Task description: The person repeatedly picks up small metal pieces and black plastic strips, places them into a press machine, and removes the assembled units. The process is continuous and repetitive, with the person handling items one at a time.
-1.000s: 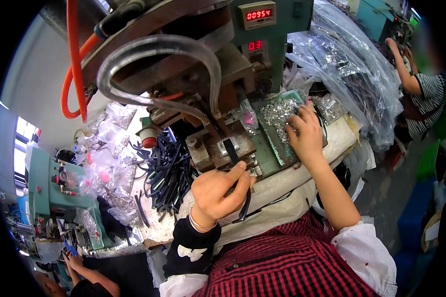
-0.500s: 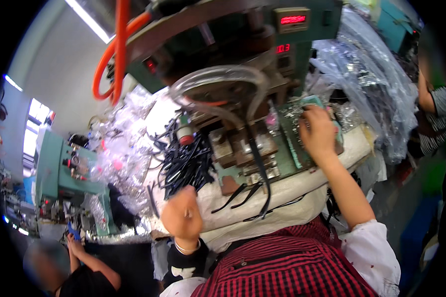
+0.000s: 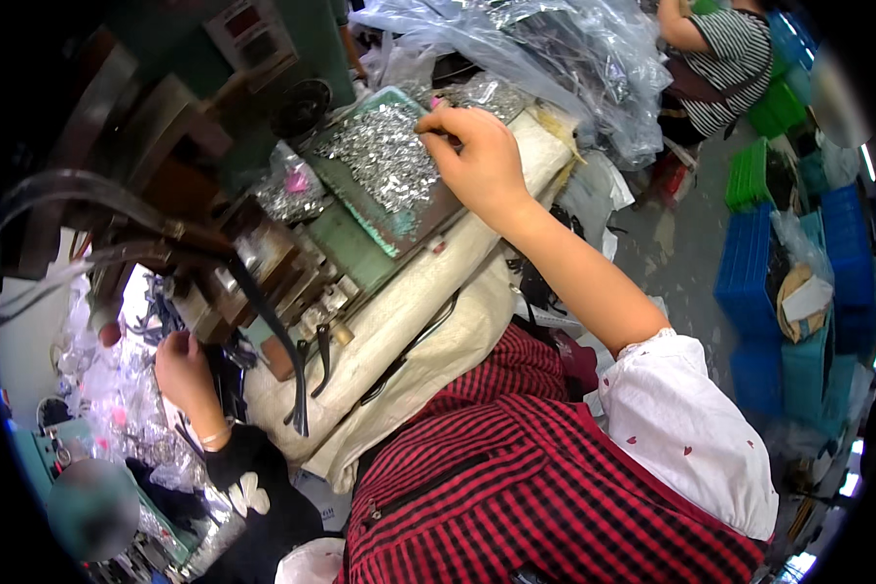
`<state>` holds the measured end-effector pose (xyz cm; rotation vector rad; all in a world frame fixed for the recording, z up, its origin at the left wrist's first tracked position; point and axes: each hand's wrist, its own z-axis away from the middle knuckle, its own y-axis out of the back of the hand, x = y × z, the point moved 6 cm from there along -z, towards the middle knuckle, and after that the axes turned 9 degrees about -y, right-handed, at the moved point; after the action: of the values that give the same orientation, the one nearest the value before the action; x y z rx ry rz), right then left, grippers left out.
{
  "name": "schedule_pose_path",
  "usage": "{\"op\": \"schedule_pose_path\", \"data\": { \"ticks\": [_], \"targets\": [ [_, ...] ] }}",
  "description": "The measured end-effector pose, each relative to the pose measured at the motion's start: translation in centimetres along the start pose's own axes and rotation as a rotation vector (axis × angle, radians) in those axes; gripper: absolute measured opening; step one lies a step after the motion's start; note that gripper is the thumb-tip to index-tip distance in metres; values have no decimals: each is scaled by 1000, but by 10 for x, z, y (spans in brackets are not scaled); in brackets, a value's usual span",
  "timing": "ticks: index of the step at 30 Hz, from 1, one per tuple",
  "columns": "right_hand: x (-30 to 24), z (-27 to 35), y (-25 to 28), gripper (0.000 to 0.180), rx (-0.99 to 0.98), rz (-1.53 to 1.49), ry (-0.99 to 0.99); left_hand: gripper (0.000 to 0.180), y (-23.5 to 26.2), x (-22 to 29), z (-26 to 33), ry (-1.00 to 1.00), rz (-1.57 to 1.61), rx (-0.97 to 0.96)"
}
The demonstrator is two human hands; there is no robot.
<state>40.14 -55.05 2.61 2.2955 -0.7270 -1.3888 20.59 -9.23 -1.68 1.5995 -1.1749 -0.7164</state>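
Note:
My right hand (image 3: 477,161) is over the right edge of a green-rimmed tray (image 3: 391,245). Its thumb and fingers curl together; whatever they pinch, if anything, is too small to make out. Small silver metal pieces (image 3: 384,161) lie heaped in that tray. Left of the machine's metal fixture (image 3: 263,263), my left hand (image 3: 185,375) is lowered beside a pile of thin black strips, its fingers blurred and partly hidden. Slim black pieces like eyeglass temples (image 3: 321,362) lie at the front edge of the fixture.
A clear plastic bag (image 3: 292,185) with silver pieces lies between fixture and tray. A black hose (image 3: 263,321) hangs in front of the fixture. Crumpled plastic sheeting (image 3: 574,68) fills the back right. Blue crates (image 3: 745,263) stand on the right, and a person in stripes (image 3: 725,63) is beyond.
The view has swung to the right, so the machine now sits farther left. My right hand stays at the tray of metal pieces, my left hand near the black strips.

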Motion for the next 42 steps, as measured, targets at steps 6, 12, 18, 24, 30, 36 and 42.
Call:
{"op": "schedule_pose_path", "data": {
  "ticks": [6, 12, 18, 24, 30, 36, 42],
  "targets": [
    [-74, 16, -5, 16, -178, -348, 88, 15, 17, 29, 0, -97, 39, -56],
    [-142, 23, -64, 30, -282, -726, -60, 23, 6, 11, 5, -13, 610, -155],
    [-150, 40, -81, 42, -423, -1041, -330, 20, 69, 38, 33, 264, 1146, -46],
    [-172, 45, -63, 42, -509, -1096, -406, 8, 139, 81, 50, 280, 877, 572],
    [-108, 19, -27, 27, -128, 84, 162, 26, 176, 193, 43, -684, 506, 551],
    [-26, 17, -48, 14, 20, 250, 130, 25, 147, 226, 36, -969, 593, 427],
    [-20, -10, -31, 13, -27, -44, -157, 26, 140, 224, 32, -1021, 550, 450]
  ]
}}
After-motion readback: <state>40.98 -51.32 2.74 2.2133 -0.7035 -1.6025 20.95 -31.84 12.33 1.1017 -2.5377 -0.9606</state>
